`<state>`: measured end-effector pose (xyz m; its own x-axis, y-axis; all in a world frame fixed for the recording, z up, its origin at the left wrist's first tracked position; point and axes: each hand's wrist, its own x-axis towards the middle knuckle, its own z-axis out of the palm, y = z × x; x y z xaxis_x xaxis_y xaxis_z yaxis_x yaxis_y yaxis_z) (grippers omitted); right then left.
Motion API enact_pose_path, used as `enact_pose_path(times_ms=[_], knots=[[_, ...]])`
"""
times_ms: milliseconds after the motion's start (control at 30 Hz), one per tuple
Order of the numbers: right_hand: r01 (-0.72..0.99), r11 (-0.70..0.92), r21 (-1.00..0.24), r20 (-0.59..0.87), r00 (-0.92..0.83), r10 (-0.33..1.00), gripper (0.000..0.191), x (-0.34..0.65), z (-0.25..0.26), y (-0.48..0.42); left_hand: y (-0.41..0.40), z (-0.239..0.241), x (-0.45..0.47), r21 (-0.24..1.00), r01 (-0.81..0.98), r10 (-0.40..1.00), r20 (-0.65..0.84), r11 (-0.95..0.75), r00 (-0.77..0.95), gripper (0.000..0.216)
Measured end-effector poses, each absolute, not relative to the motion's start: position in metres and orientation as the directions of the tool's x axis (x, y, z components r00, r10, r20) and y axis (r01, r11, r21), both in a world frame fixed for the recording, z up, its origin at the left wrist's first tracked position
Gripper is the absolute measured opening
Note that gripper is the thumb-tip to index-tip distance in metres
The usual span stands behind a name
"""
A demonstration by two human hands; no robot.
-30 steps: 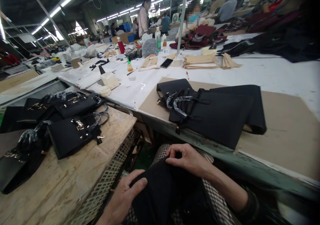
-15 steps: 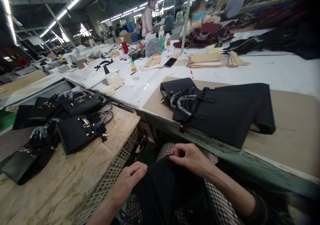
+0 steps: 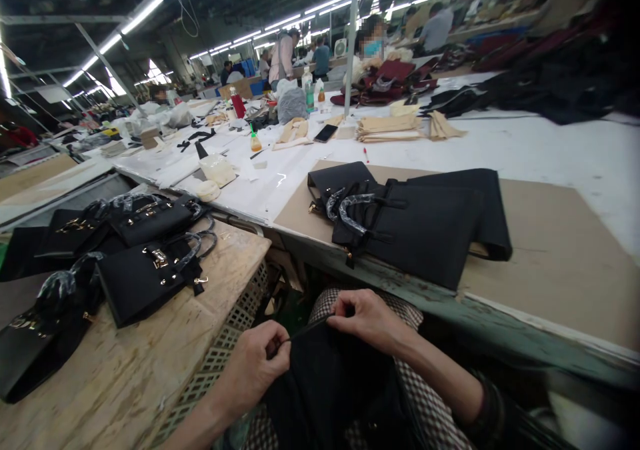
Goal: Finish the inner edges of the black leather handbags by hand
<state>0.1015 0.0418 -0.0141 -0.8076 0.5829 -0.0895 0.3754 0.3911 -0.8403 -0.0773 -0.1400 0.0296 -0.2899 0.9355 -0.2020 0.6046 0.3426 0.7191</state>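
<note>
Bag-making workshop, black handbags (image 3: pixel 143 287), long white worktable (image 3: pixel 545 150), tube lights (image 3: pixel 143 15) overhead.

dark right sleeve (image 3: pixel 494 407), short of the wrist, and checked dark-and-white garment (image 3: pixel 431 403) over the lap

A white table (image 3: pixel 540 150) and a wooden board (image 3: pixel 135 357) carry the things.
At the near edge of the white table lies a brown sheet (image 3: pixel 550 237), and on it rest black bags (image 3: pixel 425 227), partly overlapping. Farther back, directly on the white surface, there are a phone (image 3: pixel 325 133), a stack of tan pieces (image 3: pixel 387 129), a red pen (image 3: pixel 365 155) and a small green-tipped bottle (image 3: pixel 255 143). On the wooden board, several black handbags (image 3: pixel 137 283) lie close together.
</note>
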Motion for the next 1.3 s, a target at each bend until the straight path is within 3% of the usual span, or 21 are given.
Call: enact_pose_path(times_ms=[100,200,433,567,733,833,1000,1167,1300], knots=[[0.391,0.407,-0.825,-0.087,-0.8,0.593,0.013,0.101,-0.013,0.04,-0.125,0.029,-0.087,0.751,0.543,0.926,-0.325,0.377,-0.193,0.026],[0.399,0.405,-0.823,-0.084,-0.789,0.608,0.012,0.102,-0.011,0.039,-0.102,0.029,-0.09,0.728,0.591,0.919,-0.389,0.348,-0.062,0.032],[0.38,0.382,-0.843,-0.064,-0.775,0.629,0.013,0.111,-0.013,0.041,-0.073,0.027,-0.076,0.69,0.715,0.94,-0.307,0.113,0.148,0.029],[0.354,0.371,-0.859,-0.056,-0.784,0.619,0.014,0.113,-0.011,0.04,-0.074,0.021,-0.077,0.745,0.655,0.934,-0.31,0.122,0.179,0.029],[0.359,0.328,-0.874,-0.064,-0.754,0.654,0.029,0.113,-0.008,0.039,-0.075,0.019,-0.078,0.81,0.564,0.926,-0.324,0.164,0.196,0.027],[0.315,0.326,-0.891,-0.047,-0.78,0.624,0.023,0.116,-0.009,0.039,-0.074,0.02,-0.075,0.811,0.571,0.941,-0.28,0.126,0.191,0.025],[0.27,0.289,-0.918,-0.053,-0.808,0.587,0.031,0.12,-0.011,0.04,-0.069,0.019,-0.065,0.78,0.612,0.968,-0.231,0.127,0.094,0.015],[0.245,0.285,-0.927,-0.035,-0.812,0.582,0.027,0.121,-0.012,0.039,-0.062,0.019,-0.059,0.693,0.72,0.984,-0.137,0.013,0.114,0.016],[0.213,0.297,-0.931,-0.006,-0.82,0.572,0.028,0.124,-0.015,0.039,-0.063,0.017,-0.059,0.466,0.872,0.98,-0.05,-0.149,0.194,0.025]])
